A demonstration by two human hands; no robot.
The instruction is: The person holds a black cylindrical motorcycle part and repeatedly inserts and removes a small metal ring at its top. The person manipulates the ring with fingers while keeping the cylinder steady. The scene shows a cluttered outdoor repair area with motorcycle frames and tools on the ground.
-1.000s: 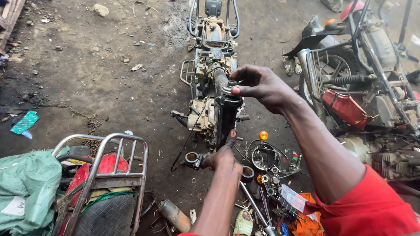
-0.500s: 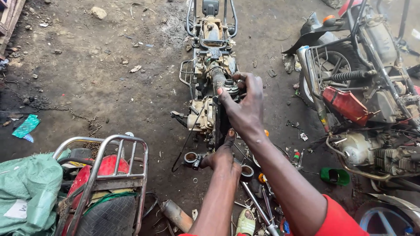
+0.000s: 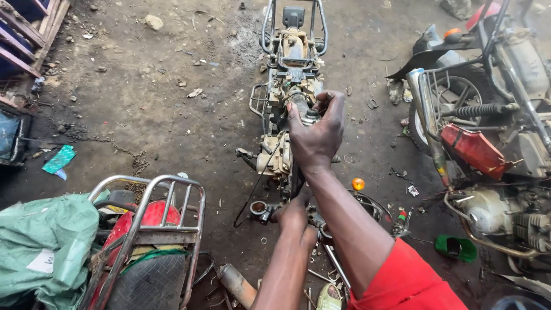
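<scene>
Oily stripped motorcycle frame point(image 3: 290, 86) under two hands: right point(image 3: 317, 136), left point(image 3: 295, 217).

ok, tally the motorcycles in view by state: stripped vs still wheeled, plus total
Stripped frame on the ground, both hands on it: 1
Wheeled, at right with red side panel: 1
Wheeled, lower left with red tail and metal rack: 1
Total: 3
</scene>
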